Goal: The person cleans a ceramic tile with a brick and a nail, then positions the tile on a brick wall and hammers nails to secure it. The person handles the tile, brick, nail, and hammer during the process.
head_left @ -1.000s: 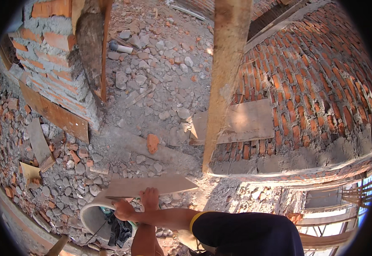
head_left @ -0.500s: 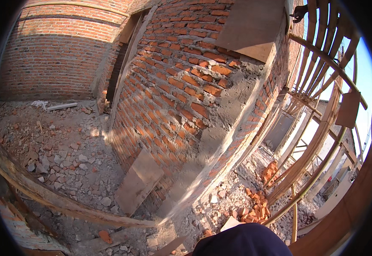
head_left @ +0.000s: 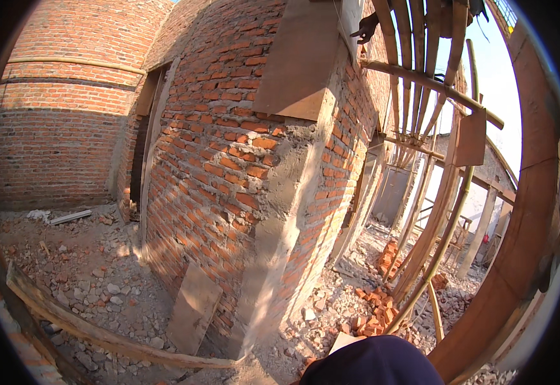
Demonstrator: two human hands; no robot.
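Note:
Neither of my hands shows. At the lower edge, a rounded dark navy fabric shape (head_left: 373,362) rises into the picture; I cannot tell what it covers. A brick wall corner (head_left: 286,192) with rough grey mortar along its edge fills the middle. Against its upper part is a brown board (head_left: 299,61). High up beside the wall, a dark shape like another person's hand (head_left: 365,29) points left, next to the bamboo poles.
Bamboo and timber scaffolding (head_left: 434,86) stands at the right, with a hanging brown panel (head_left: 470,138). Loose bricks (head_left: 375,311) lie on rubble below. A board (head_left: 193,308) leans on the wall's foot. A long plank (head_left: 100,337) curves across the lower left, before a doorway (head_left: 140,147).
My view has tilted up and turned to the right, so the wall and scaffolding sit further left in the picture. More sky and a broad brown beam show at the right.

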